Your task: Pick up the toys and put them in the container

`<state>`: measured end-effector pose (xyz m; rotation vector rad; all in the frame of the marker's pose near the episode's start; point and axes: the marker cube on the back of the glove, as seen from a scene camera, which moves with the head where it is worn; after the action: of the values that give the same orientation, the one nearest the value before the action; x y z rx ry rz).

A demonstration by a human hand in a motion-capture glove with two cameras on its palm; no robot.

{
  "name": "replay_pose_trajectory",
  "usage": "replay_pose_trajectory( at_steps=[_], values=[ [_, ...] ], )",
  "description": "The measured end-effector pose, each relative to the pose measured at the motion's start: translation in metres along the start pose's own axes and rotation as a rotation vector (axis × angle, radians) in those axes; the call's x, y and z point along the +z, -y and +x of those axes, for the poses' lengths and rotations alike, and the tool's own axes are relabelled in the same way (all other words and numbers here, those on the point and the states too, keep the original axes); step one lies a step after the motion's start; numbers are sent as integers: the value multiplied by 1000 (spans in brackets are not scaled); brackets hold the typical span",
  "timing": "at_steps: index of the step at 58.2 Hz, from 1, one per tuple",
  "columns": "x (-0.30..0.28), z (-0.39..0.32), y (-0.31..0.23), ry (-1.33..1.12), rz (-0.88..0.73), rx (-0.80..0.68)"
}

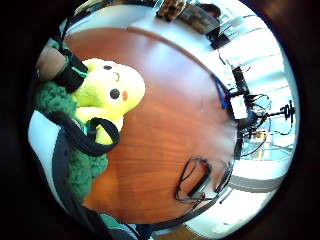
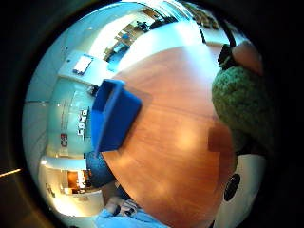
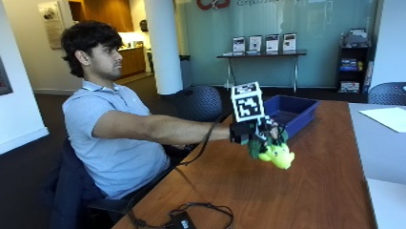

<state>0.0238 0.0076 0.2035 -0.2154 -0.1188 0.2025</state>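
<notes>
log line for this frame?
phase: carry | right hand: holds plush toy above table | blue container: apart from toy, not reached

The plush toy [image 3: 274, 151] half hides the grip's fingers; the blue container's [image 3: 293, 112] inside is barely visible.

No readable text, only partial lettering on the glass wall [image 3: 266, 19]

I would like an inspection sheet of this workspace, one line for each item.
Surface: brown wooden table, a lighter table beside it.
Job's things: yellow and green plush toy held above the table; blue container at the table's far end, nothing visible inside.
Clutter: white paper on the lighter table.
Hands: gloved right hand grips the toy.
Cables: black cable with small box at the near edge.
Surroundings: chairs, display table, glass wall.
</notes>
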Motion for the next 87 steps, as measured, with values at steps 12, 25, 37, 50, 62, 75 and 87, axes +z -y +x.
replay_pose_trajectory(
  at_steps=[12,25,37,50,62,75,87],
  values=[
    [-106,-84,28,-41,151,-112],
    [-159,-213,54,-76,192,-304],
    [-127,-306,70,22,91,-403],
    [-76,-320,76,49,-280,-316],
    [-74,-298,78,-17,-191,-277],
    [-97,-215,45,-165,-205,-285],
    [-117,-121,11,-304,-232,-213]
  ],
)
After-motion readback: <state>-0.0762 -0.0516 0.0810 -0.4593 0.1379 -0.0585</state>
